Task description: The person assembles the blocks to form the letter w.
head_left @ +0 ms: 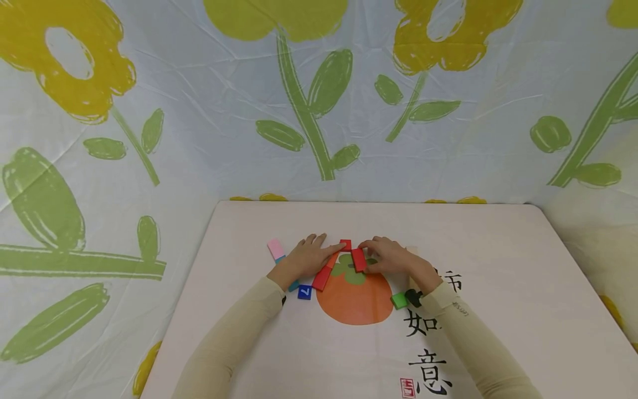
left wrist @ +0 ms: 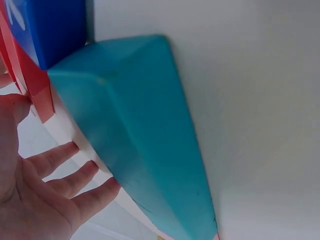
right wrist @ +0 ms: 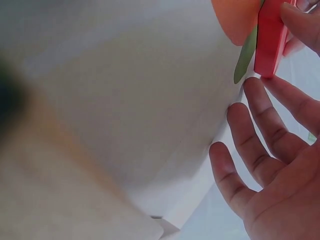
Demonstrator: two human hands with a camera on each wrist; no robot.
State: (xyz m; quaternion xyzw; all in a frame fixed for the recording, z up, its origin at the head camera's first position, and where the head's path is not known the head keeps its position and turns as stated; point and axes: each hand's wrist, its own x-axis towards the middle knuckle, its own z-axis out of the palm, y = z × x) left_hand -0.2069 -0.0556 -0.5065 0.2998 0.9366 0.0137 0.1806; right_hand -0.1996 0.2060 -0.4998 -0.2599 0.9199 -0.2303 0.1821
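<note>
My right hand (head_left: 391, 255) pinches a red block (head_left: 358, 260) between thumb and forefinger, over the printed green leaves; its other fingers spread out to the side. My left hand (head_left: 308, 258) lies with straight fingers, its forefinger reaching to a small red block (head_left: 346, 244). Under its thumb side, an orange block (head_left: 333, 259) and a longer red block (head_left: 321, 279) form a slanting line. Beside them sits a blue block (head_left: 304, 292) marked 7. A teal block (left wrist: 145, 135) lies under the left wrist, partly hidden in the head view, with a pink block (head_left: 275, 249) beyond it.
A green block (head_left: 399, 300) lies by the right wrist. A pale beige block (right wrist: 75, 195) is partly covered by the right hand in the head view. The table cloth (head_left: 279, 354) bears a printed orange persimmon (head_left: 354, 302) and black characters. Flowered fabric (head_left: 199, 138) surrounds the table.
</note>
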